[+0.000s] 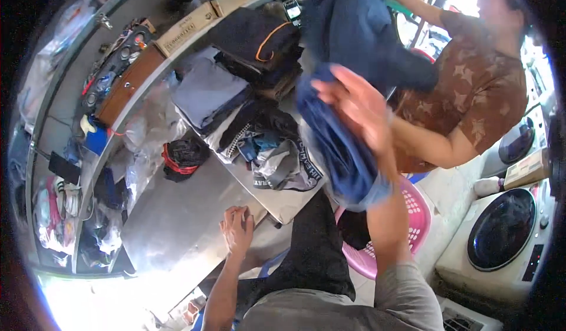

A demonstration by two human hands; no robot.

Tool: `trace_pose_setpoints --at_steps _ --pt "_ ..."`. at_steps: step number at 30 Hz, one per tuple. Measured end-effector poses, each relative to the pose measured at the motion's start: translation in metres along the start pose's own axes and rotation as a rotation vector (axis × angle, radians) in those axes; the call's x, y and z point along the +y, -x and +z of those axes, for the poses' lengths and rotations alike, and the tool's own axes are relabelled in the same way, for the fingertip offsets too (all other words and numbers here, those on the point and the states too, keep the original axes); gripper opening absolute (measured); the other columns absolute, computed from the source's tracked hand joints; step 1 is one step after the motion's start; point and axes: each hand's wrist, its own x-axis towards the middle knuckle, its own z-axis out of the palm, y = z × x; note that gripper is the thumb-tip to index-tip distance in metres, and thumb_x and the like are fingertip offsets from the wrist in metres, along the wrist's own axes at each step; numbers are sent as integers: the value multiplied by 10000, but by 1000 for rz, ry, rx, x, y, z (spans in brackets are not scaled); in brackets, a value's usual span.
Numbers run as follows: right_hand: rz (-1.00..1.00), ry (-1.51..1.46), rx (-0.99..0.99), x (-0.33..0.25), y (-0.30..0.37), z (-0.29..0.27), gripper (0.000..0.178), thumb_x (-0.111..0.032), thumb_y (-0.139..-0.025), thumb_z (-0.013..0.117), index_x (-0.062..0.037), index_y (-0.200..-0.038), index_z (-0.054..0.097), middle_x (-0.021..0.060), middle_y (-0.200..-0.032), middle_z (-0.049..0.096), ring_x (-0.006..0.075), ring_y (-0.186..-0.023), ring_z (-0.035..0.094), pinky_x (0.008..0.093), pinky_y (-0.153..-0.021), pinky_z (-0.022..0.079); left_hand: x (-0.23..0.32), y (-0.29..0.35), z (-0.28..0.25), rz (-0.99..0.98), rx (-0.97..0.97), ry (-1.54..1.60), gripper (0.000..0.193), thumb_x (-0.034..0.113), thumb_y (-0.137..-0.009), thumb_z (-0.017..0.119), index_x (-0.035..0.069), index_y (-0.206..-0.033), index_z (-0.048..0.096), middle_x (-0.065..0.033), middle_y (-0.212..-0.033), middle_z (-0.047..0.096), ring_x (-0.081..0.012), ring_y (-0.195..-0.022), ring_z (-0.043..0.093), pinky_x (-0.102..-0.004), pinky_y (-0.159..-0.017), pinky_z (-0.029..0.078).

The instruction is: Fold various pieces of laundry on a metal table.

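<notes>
My right hand [361, 107], smeared by motion, is raised and grips a folded blue garment [345, 148] that seems wrapped in clear plastic. My left hand [237, 228] is empty over the table's near edge, its fingers loosely bent and a little apart. A pile of crumpled dark, grey and blue clothes [274, 154] lies at the table corner in front of me. Behind it are a folded grey garment [209, 89] on a stack and folded black clothes [250, 36]. At the far right a person in a brown patterned shirt [466, 83] holds up a dark navy garment [356, 30].
A shiny metal table [177, 213] spreads to my left, with a black and red bundle [184, 159] on it. Shelves with bagged items and a cardboard box [186, 30] line the left. A pink basket [417, 213] and a front-loading washing machine [501, 230] are at right.
</notes>
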Motion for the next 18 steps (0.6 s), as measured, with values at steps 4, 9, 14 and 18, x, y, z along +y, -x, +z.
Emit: trace_pose_setpoints --at_steps 4,9,14,18 --pt "99 957 107 58 -50 4 456 -76 -999 665 24 -1436 581 162 -1378 664 202 -1165 686 340 -1006 539 -1 1 -8 22 13 -36 300 216 -904 728 134 -1192 714 -70 -1230 620 -276 -1054 642 -477 -907 454" --pt "263 957 292 91 65 43 294 -228 -1023 671 0 -1199 725 95 -1109 751 174 -958 694 341 -886 558 -9 11 -18 -24 -30 -41 319 233 -909 733 129 -1210 713 -75 -1266 607 -278 -1102 638 -491 -924 450" --pt "656 714 -81 153 180 135 254 -238 -991 699 -104 -1197 760 82 -1043 776 188 -895 725 329 -827 567 -20 5 -6 -57 -36 40 227 247 -923 721 139 -1123 708 -88 -1067 677 -312 -957 677 -483 -835 497" --pt "164 916 -555 230 211 238 444 -203 -935 662 -30 -1344 651 173 -1482 561 363 -1498 392 537 -1210 361 -35 -29 16 -159 -75 -160 218 340 -971 654 124 -948 675 -157 -788 715 -429 -738 698 -559 -674 531"
